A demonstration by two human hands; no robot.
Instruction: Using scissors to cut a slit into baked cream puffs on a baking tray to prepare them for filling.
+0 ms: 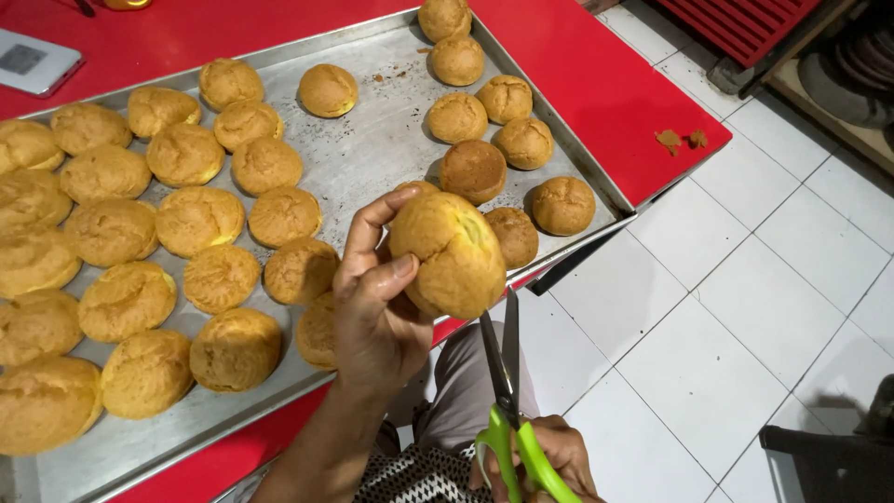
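Observation:
My left hand [372, 307] holds up a golden baked puff [449, 253] between thumb and fingers, just off the front edge of the metal baking tray [372, 149]. Below it my right hand [557, 458] grips green-handled scissors [507, 391]; their blades point up toward the puff and stand slightly apart, a little short of it. The tray carries several more puffs [197, 220], packed closely on the left and looser on the right. Only part of my right hand shows at the bottom edge.
The tray lies on a red table [596, 84] with two crumbs [680, 140] near its right corner. A white flat device [33, 61] rests at the far left. White tiled floor [745, 326] spreads to the right, with a dark object [829, 461] at bottom right.

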